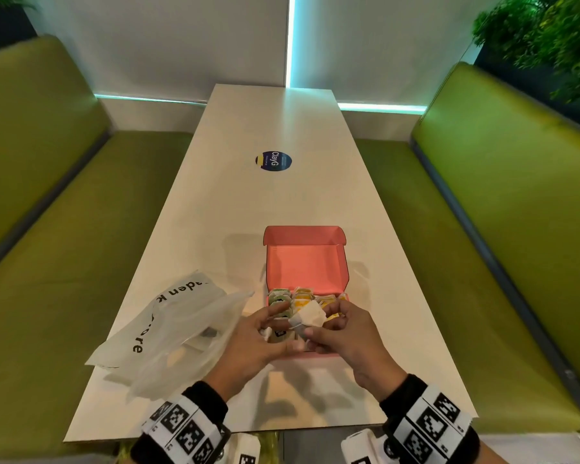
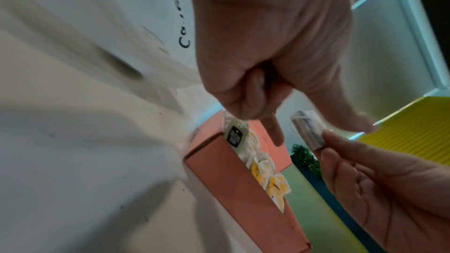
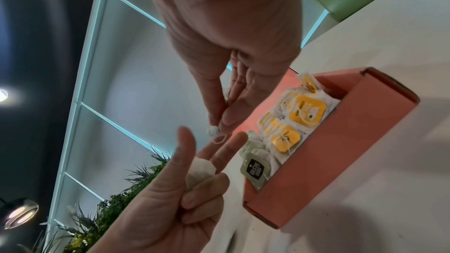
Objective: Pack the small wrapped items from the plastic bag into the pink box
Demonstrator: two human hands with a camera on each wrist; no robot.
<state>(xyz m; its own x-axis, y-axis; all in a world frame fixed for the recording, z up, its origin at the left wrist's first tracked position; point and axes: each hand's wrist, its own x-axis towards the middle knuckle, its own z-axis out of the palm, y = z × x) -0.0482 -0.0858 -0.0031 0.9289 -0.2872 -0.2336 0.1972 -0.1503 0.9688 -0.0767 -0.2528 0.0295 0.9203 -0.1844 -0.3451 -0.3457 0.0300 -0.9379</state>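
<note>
The open pink box (image 1: 305, 262) sits mid-table with its lid up. Its near end holds several yellow-tagged tea bags (image 3: 304, 113) and green ones (image 1: 278, 296); a black-tagged one (image 3: 254, 170) stands at the near-left corner. Both hands hover over the near end of the box. My right hand (image 1: 342, 329) pinches a white tea bag (image 1: 312, 316) with a loop of string, seen edge-on in the left wrist view (image 2: 308, 132). My left hand (image 1: 265, 336) has a second white tea bag (image 3: 201, 168) tucked under its curled fingers, thumb and two fingers extended. The plastic bag (image 1: 168, 329) lies left of the box.
The long white table (image 1: 282, 202) carries a round dark sticker (image 1: 273, 160) at its far half. Green bench seats (image 1: 81, 246) flank both sides. A dark item (image 1: 210, 333) shows through the crumpled bag. The box's front wall (image 2: 233, 180) faces me.
</note>
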